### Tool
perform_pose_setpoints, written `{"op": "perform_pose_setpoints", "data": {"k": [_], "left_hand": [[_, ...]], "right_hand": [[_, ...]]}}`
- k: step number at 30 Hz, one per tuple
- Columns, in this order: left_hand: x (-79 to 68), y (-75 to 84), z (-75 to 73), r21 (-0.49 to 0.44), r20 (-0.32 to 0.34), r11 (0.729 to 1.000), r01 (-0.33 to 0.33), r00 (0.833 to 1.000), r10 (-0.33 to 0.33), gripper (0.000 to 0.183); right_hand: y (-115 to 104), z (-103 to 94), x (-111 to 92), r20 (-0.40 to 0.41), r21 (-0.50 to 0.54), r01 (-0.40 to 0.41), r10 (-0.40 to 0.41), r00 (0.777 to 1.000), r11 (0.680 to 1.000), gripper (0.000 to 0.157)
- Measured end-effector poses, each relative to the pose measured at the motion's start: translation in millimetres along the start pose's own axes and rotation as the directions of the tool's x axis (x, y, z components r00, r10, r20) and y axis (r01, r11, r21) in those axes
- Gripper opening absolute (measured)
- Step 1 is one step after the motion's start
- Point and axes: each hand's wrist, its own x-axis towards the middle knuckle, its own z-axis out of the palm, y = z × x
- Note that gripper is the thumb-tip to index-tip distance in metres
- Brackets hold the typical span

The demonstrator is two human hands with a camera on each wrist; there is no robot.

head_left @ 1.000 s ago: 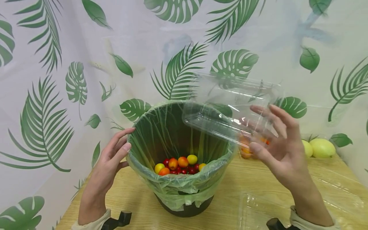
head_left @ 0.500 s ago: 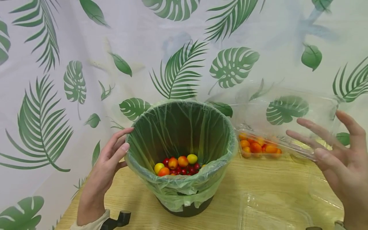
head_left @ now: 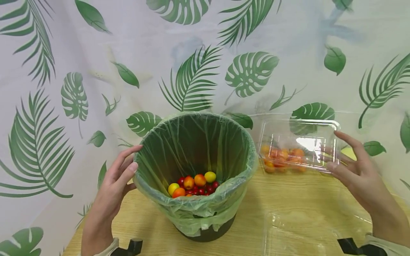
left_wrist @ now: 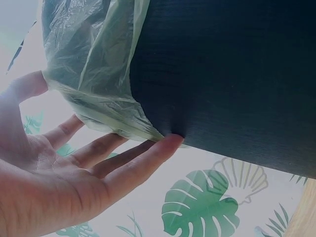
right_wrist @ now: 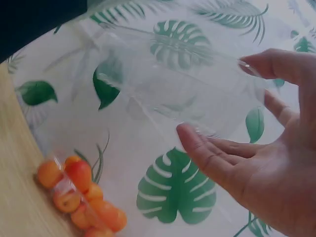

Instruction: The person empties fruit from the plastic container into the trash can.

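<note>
A dark bin (head_left: 208, 233) lined with a pale green plastic bag (head_left: 221, 202) stands on the table, with red, orange and yellow cherry tomatoes (head_left: 189, 183) inside. My left hand (head_left: 116, 181) rests against its left side; in the left wrist view the extended fingers (left_wrist: 143, 168) touch bag and bin wall. To the right of the bin, my right hand (head_left: 362, 170) holds a clear plastic box (head_left: 304, 144) by its right end, between thumb and fingers. The box is tilted and looks free of contents; the right wrist view shows it raised off the table.
Behind the held box, orange tomatoes (head_left: 282, 158) lie in another clear tray against the leaf-patterned backdrop (head_left: 205, 28). A yellow-green fruit (head_left: 350, 153) is partly hidden by my right hand. Another clear container (head_left: 294, 231) lies on the wooden table (head_left: 250, 227) at front right.
My right hand has carried the clear box from above the bin's right rim out to the right, then lowered it a little in front of the orange tomatoes. The left hand keeps its place.
</note>
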Motion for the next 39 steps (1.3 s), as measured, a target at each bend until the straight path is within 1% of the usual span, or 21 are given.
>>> {"op": "perform_pose_setpoints", "data": {"k": [2, 5, 8, 11, 15, 18, 20, 23, 24, 26, 29, 31, 32, 33, 36, 38, 39], "left_hand": [[-0.3, 0.0, 0.2, 0.000, -0.002, 1.000, 0.002, 1.000, -0.002, 0.045], [-0.4, -0.4, 0.2, -0.009, -0.002, 1.000, -0.005, 1.000, 0.005, 0.045], [0.0, -0.6, 0.4, -0.016, 0.001, 1.000, -0.014, 1.000, 0.014, 0.045], [0.3, -0.2, 1.0, -0.017, 0.003, 1.000, -0.013, 1.000, 0.013, 0.045], [0.0, 0.5, 1.6, -0.010, -0.001, 1.000, 0.000, 1.000, 0.000, 0.045], [-0.2, 0.4, 1.7, -0.005, -0.004, 1.000, 0.003, 1.000, -0.003, 0.045], [-0.3, 0.1, 1.6, -0.004, -0.004, 1.000, -0.002, 1.000, 0.002, 0.045], [-0.3, -0.6, 1.4, -0.006, -0.003, 1.000, -0.008, 1.000, 0.008, 0.045], [-0.4, -0.8, 1.3, -0.006, -0.003, 1.000, -0.008, 1.000, 0.008, 0.045], [-0.8, -1.0, 0.9, -0.007, -0.006, 1.000, -0.008, 1.000, 0.008, 0.045], [-1.3, -0.8, 0.4, -0.011, -0.008, 1.000, -0.010, 1.000, 0.010, 0.045], [-1.6, -0.4, 0.2, -0.017, -0.008, 1.000, -0.014, 1.000, 0.014, 0.045], [-1.6, -0.3, 0.1, -0.020, -0.008, 1.000, -0.016, 1.000, 0.016, 0.045], [-1.7, -0.1, 0.1, -0.021, -0.009, 1.000, -0.019, 1.000, 0.019, 0.045], [-1.4, 0.2, 0.4, -0.023, -0.003, 1.000, -0.021, 1.000, 0.021, 0.045], [-1.1, 0.4, 0.8, -0.016, 0.000, 1.000, -0.017, 1.000, 0.017, 0.045], [-0.9, 0.5, 1.0, -0.012, 0.001, 1.000, -0.013, 1.000, 0.013, 0.045]], "right_hand": [[4.6, -3.0, -1.3, 0.020, -0.097, -0.062, 0.064, 0.998, 0.993, 0.080], [10.5, -6.3, -2.8, 0.075, -0.230, -0.120, 0.140, 0.987, 0.966, 0.079], [17.1, -9.0, -4.4, 0.147, -0.271, -0.139, 0.183, 0.972, 0.953, 0.077], [24.2, -11.6, -6.2, 0.224, -0.268, -0.161, 0.224, 0.949, 0.950, 0.075], [33.6, -16.3, -8.5, 0.299, -0.225, -0.222, 0.284, 0.911, 0.949, 0.074], [39.7, -20.7, -10.8, 0.344, -0.212, -0.267, 0.327, 0.880, 0.940, 0.071], [43.2, -23.2, -12.3, 0.387, -0.196, -0.298, 0.353, 0.852, 0.934, 0.071], [45.8, -25.5, -14.6, 0.444, -0.186, -0.364, 0.408, 0.797, 0.913, 0.071], [46.3, -25.9, -15.2, 0.458, -0.183, -0.378, 0.419, 0.784, 0.908, 0.071], [46.6, -26.5, -15.4, 0.459, -0.208, -0.404, 0.454, 0.764, 0.891, 0.071], [47.2, -28.4, -16.3, 0.437, -0.269, -0.422, 0.500, 0.748, 0.866, 0.068], [48.1, -31.0, -17.3, 0.426, -0.304, -0.433, 0.528, 0.735, 0.848, 0.061], [49.1, -32.7, -17.9, 0.425, -0.325, -0.434, 0.540, 0.726, 0.840, 0.057], [50.2, -34.4, -18.4, 0.432, -0.340, -0.426, 0.542, 0.721, 0.838, 0.053], [52.7, -39.2, -20.2, 0.445, -0.388, -0.422, 0.568, 0.692, 0.819, 0.043], [53.1, -41.3, -21.5, 0.443, -0.426, -0.413, 0.584, 0.681, 0.805, 0.040], [52.6, -42.1, -22.2, 0.437, -0.441, -0.411, 0.591, 0.678, 0.798, 0.040]]}}
